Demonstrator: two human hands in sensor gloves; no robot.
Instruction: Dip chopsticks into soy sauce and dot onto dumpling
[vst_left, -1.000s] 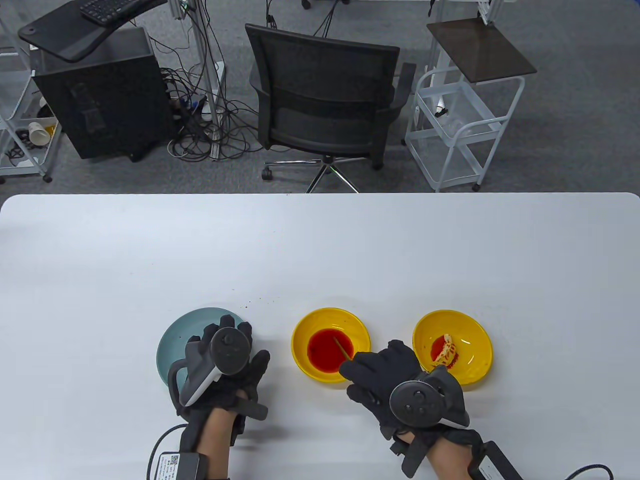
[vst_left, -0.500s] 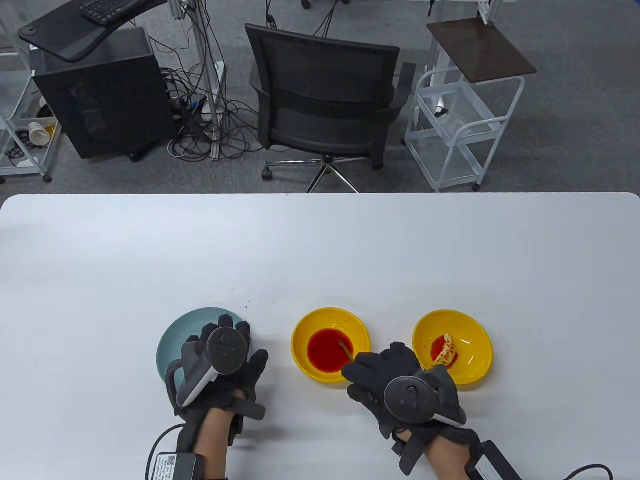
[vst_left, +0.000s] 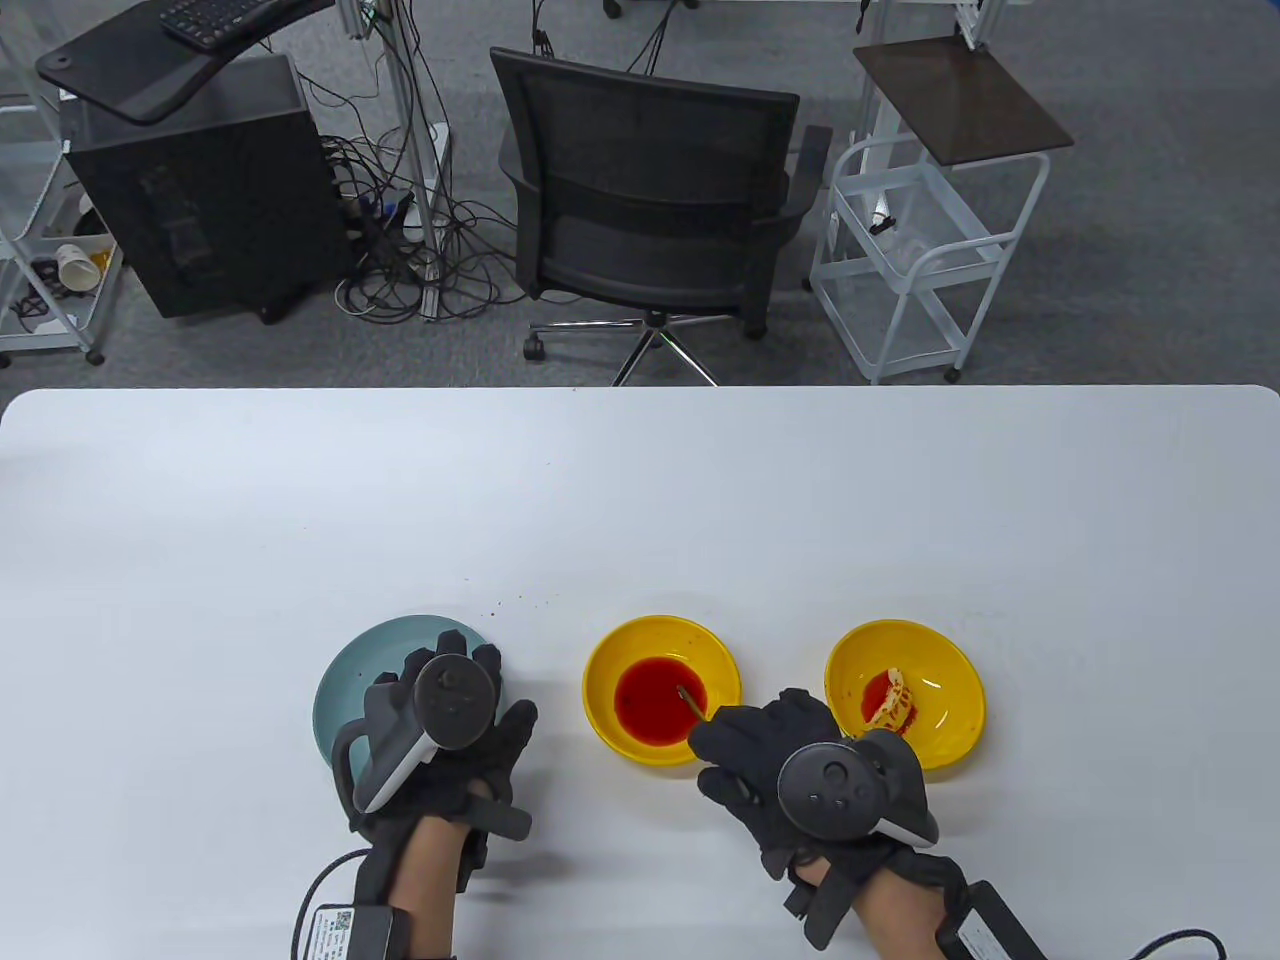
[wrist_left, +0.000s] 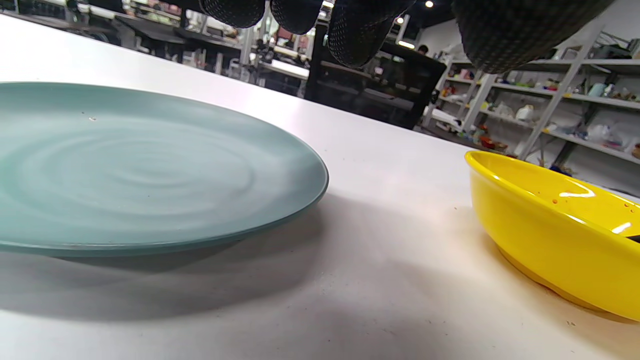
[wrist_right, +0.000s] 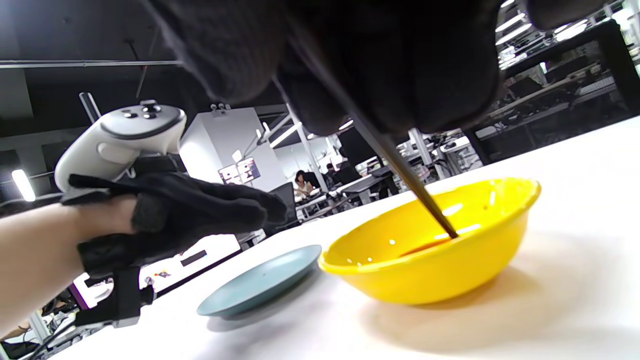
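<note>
My right hand (vst_left: 770, 745) grips the chopsticks (vst_left: 690, 698); their tips sit in the red soy sauce (vst_left: 655, 700) of the middle yellow bowl (vst_left: 610, 660). In the right wrist view the chopsticks (wrist_right: 405, 175) slant down from my fingers into that bowl (wrist_right: 430, 270). A dumpling (vst_left: 895, 703) with red sauce on it lies in the right yellow bowl (vst_left: 950, 660). My left hand (vst_left: 450, 720) hovers flat over the near right part of the teal plate (vst_left: 360, 670), fingers spread, holding nothing; its fingertips (wrist_left: 355, 35) hang above the plate (wrist_left: 125, 165).
The three dishes stand in a row near the table's front edge. Small dark specks (vst_left: 510, 602) lie behind the teal plate. An office chair (vst_left: 650, 200) and a white cart (vst_left: 920, 240) stand beyond the far edge.
The chopstick tips have drawn back a little toward my right hand within the sauce, and my right hand has shifted slightly. The left hand has stayed still.
</note>
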